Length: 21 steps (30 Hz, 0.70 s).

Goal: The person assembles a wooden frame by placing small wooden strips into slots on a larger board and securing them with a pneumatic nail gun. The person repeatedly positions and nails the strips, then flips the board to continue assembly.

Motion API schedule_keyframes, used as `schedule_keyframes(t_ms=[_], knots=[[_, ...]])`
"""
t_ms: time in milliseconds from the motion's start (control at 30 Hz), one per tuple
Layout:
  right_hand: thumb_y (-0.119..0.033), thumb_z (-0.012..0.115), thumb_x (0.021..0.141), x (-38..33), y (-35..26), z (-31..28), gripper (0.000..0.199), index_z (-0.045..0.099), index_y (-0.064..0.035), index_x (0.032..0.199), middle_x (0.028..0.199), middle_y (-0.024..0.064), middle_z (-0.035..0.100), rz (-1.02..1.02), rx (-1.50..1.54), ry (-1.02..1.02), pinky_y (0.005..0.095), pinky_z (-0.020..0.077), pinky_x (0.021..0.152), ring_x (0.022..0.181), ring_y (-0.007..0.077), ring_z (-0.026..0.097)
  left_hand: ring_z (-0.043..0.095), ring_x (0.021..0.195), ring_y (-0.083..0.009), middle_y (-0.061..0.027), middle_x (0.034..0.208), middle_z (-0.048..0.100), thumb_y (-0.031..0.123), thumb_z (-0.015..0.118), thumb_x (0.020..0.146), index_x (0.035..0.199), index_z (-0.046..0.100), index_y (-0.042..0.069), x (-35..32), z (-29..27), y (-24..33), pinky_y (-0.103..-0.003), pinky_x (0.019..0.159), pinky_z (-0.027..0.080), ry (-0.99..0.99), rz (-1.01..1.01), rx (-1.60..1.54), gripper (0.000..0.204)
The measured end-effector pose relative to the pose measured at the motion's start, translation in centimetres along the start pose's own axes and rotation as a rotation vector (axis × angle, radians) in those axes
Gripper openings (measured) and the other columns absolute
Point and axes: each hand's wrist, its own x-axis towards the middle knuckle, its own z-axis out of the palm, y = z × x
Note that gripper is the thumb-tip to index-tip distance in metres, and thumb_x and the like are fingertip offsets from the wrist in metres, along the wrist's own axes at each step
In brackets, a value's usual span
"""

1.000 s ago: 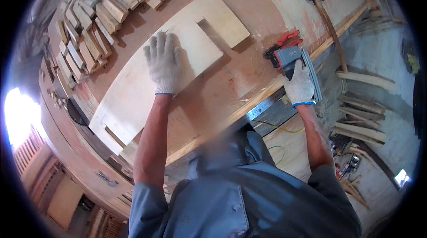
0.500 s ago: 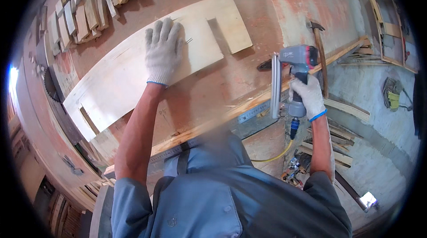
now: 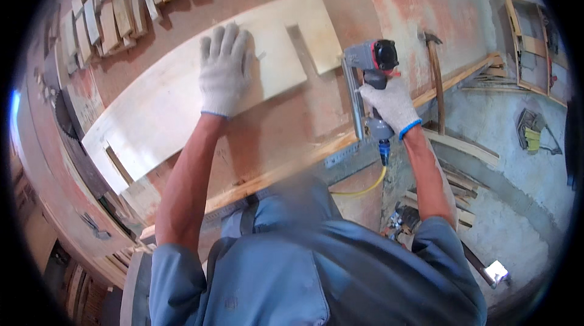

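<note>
My left hand (image 3: 224, 73), in a pale knit glove, lies flat with fingers stretched on a curved light wooden panel (image 3: 164, 107). The panel has a slot cut near each end and rests on the workbench (image 3: 274, 122). My gloved right hand (image 3: 391, 105) grips the handle of a grey pneumatic nail gun (image 3: 368, 58) with a black round cap. The gun is held over the bench just right of the panel's right end. From its base a yellow air hose (image 3: 365, 189) hangs on a blue coupling.
A claw hammer (image 3: 435, 76) lies on the bench at the right. Many short wood offcuts (image 3: 121, 6) are piled along the far left. A circular saw blade (image 3: 62, 116) stands up at the left. A wooden frame (image 3: 535, 46) and loose strips (image 3: 465, 146) lie farther right.
My right hand has carried the nail gun left and a little away from me, turning it, toward the panel's right end. My left hand stays in place on the panel.
</note>
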Motion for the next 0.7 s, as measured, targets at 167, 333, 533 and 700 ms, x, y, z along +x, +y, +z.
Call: schedule_keyframes(t_ms=[167, 333, 533, 700], knots=[[-0.035, 0.075, 0.087, 2.3, -1.2, 0.0, 0.037, 0.073, 0.0016, 0.082, 0.061, 0.0115, 0.066, -0.085, 0.005, 0.047, 0.0395, 0.0522, 0.059, 0.057, 0.0209, 0.068, 0.038, 0.154, -0.0352, -0.0127, 0.162, 0.048, 0.03, 0.058, 0.104, 0.152, 0.055, 0.015, -0.1, 0.2, 0.2, -0.055, 0.129, 0.023, -0.037, -0.029, 0.001, 0.05], [-0.032, 0.075, 0.088, 4.2, -2.6, -0.8, 0.035, 0.073, 0.0025, 0.081, 0.062, 0.0091, 0.067, -0.064, -0.04, -0.017, 0.0393, 0.0518, 0.059, 0.058, 0.0205, 0.068, 0.038, 0.154, -0.0355, -0.0135, 0.161, 0.049, 0.03, 0.058, 0.104, 0.151, 0.055, 0.013, -0.2, -0.1, 0.3, -0.056, 0.128, 0.024, -0.047, -0.025, -0.002, 0.05], [-0.03, 0.075, 0.09, 6.1, -7.0, -2.9, 0.029, 0.073, -0.0003, 0.089, 0.066, 0.0048, 0.068, -0.148, 0.062, 0.052, 0.0344, 0.0516, 0.059, 0.059, 0.0139, 0.064, 0.044, 0.146, -0.0366, -0.0151, 0.154, 0.053, 0.029, 0.062, 0.1, 0.144, 0.059, 0.009, 0.1, -0.1, 0.1, -0.056, 0.124, 0.029, 0.038, 0.002, -0.013, 0.048], [-0.031, 0.075, 0.091, 7.5, -10.2, -2.8, 0.027, 0.07, -0.0045, 0.086, 0.067, 0.0033, 0.065, -0.151, -0.001, 0.015, 0.0307, 0.0501, 0.054, 0.058, 0.011, 0.062, 0.045, 0.146, -0.0368, -0.0152, 0.154, 0.053, 0.028, 0.062, 0.1, 0.143, 0.059, 0.009, -0.2, 0.1, 0.1, -0.056, 0.124, 0.031, 0.036, -0.009, -0.028, 0.048]])
